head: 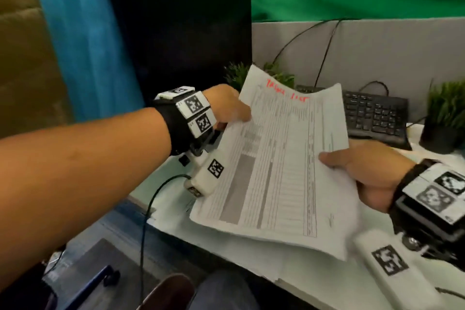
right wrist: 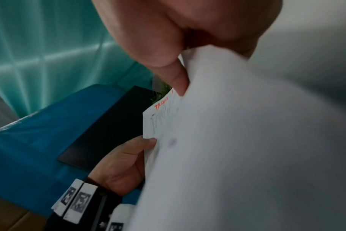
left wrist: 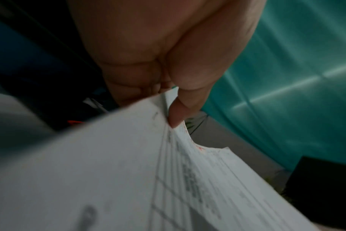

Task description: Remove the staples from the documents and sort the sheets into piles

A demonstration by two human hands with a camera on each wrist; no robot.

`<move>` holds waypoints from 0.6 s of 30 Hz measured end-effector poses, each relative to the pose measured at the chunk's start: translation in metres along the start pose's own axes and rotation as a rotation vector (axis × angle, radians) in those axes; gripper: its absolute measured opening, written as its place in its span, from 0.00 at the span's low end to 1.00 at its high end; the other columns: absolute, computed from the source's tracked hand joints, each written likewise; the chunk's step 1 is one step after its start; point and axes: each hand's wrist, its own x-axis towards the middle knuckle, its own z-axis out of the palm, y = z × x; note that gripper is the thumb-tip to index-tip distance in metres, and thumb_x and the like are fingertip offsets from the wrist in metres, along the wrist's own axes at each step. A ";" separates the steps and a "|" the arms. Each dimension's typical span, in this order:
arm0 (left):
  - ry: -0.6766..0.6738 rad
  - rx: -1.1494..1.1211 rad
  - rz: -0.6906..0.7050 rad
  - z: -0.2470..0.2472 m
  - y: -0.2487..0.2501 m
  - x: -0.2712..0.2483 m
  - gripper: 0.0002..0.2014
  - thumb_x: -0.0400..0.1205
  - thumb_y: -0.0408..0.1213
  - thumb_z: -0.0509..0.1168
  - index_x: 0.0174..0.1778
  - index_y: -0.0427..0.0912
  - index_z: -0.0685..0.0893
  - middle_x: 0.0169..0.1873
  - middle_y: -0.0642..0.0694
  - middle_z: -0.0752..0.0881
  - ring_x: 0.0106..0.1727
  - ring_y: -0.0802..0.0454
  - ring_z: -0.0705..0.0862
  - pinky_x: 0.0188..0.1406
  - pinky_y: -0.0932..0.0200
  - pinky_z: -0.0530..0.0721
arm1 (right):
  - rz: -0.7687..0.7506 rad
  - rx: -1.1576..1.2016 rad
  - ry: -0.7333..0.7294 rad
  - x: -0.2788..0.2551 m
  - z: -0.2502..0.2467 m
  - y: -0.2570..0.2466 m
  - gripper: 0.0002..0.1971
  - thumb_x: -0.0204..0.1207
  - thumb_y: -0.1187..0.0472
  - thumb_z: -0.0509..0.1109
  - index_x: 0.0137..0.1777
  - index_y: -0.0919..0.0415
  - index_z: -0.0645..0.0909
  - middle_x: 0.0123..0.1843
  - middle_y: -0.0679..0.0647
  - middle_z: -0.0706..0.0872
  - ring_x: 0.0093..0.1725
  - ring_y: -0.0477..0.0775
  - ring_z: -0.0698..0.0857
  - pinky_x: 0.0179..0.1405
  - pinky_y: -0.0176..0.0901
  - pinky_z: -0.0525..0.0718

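Observation:
A printed document point(head: 279, 158) of several sheets, with table lines and red handwriting at its top, is held up in the air over the desk. My left hand point(head: 231, 108) pinches its upper left edge, thumb on top; the left wrist view shows the thumb pressing the paper point(left wrist: 188, 179). My right hand point(head: 352, 161) grips the right edge, thumb on the top sheet point(right wrist: 247, 140), fingers hidden beneath. More white sheets point(head: 251, 254) lie on the desk under the held document. No staple is visible.
A black monitor point(head: 176, 40) stands behind my left hand. A black keyboard point(head: 375, 116) lies at the back right, with small green plants point(head: 445, 106) in dark pots beside it. Cables run along the grey partition point(head: 377, 50). The desk edge point(head: 176, 229) runs diagonally below the sheets.

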 end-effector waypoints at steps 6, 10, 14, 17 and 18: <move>-0.084 0.165 -0.144 0.024 -0.072 0.006 0.15 0.75 0.37 0.75 0.53 0.30 0.90 0.46 0.33 0.92 0.41 0.43 0.87 0.42 0.48 0.90 | 0.146 -0.200 0.026 0.018 0.040 0.041 0.16 0.75 0.67 0.75 0.62 0.70 0.84 0.56 0.67 0.91 0.54 0.68 0.91 0.58 0.65 0.89; -0.169 0.459 -0.229 0.033 -0.090 -0.004 0.25 0.81 0.51 0.68 0.68 0.38 0.85 0.63 0.41 0.87 0.59 0.45 0.86 0.52 0.58 0.84 | 0.212 -0.358 -0.017 0.021 0.052 0.048 0.22 0.65 0.52 0.84 0.54 0.66 0.87 0.44 0.62 0.93 0.44 0.65 0.92 0.48 0.59 0.92; -0.109 0.469 -0.269 0.046 -0.102 -0.015 0.22 0.78 0.55 0.69 0.59 0.42 0.80 0.57 0.43 0.87 0.53 0.47 0.85 0.50 0.58 0.83 | 0.083 -0.851 -0.083 0.002 0.054 0.041 0.14 0.72 0.49 0.80 0.51 0.54 0.82 0.47 0.52 0.87 0.44 0.54 0.89 0.38 0.45 0.92; -0.100 0.440 -0.273 0.052 -0.102 -0.013 0.20 0.76 0.52 0.73 0.54 0.40 0.82 0.48 0.45 0.86 0.49 0.47 0.85 0.50 0.57 0.86 | 0.066 -1.063 -0.177 -0.003 0.059 0.037 0.16 0.72 0.45 0.78 0.49 0.54 0.80 0.48 0.52 0.85 0.46 0.54 0.89 0.44 0.46 0.92; -0.107 0.420 -0.283 0.053 -0.102 -0.012 0.19 0.75 0.50 0.75 0.52 0.40 0.82 0.45 0.45 0.85 0.48 0.47 0.85 0.50 0.57 0.86 | 0.069 -1.122 -0.194 -0.004 0.062 0.037 0.15 0.73 0.46 0.77 0.45 0.54 0.77 0.45 0.51 0.84 0.44 0.52 0.87 0.40 0.42 0.89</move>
